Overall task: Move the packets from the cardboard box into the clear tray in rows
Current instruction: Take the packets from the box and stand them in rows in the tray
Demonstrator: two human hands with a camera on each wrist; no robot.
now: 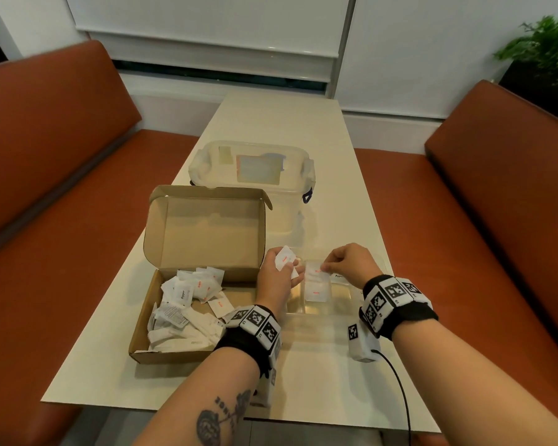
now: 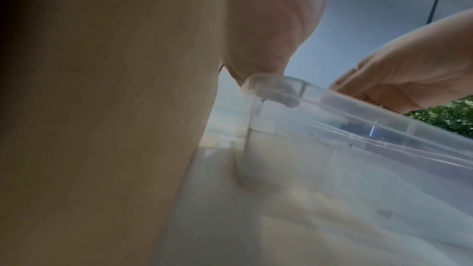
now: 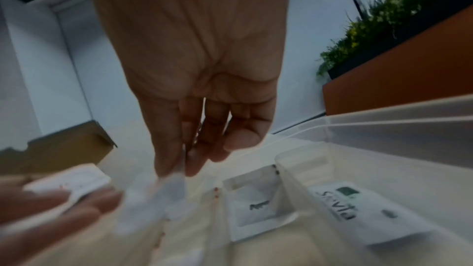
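Observation:
The open cardboard box (image 1: 161, 317) sits at the left with a heap of white packets (image 1: 187, 304) inside. Right of it lies the clear tray (image 1: 348, 296), divided into compartments (image 3: 286, 171). My left hand (image 1: 285, 268) hovers between box and tray and grips a few white packets with red print (image 1: 284, 260). My right hand (image 1: 324, 268) pinches one white packet (image 3: 169, 189) by its top edge over the tray's left compartment. One red-printed packet (image 1: 316, 292) lies flat below it. A pepper packet (image 3: 258, 207) and a green-labelled packet (image 3: 358, 209) lie further right.
A large lidded clear container (image 1: 252, 169) stands behind the box. A small white marker block (image 1: 361, 346) with a black cable lies near the table's front edge. Orange benches (image 1: 62, 188) flank the narrow table (image 1: 281, 123). The box lid (image 1: 207, 226) stands upright.

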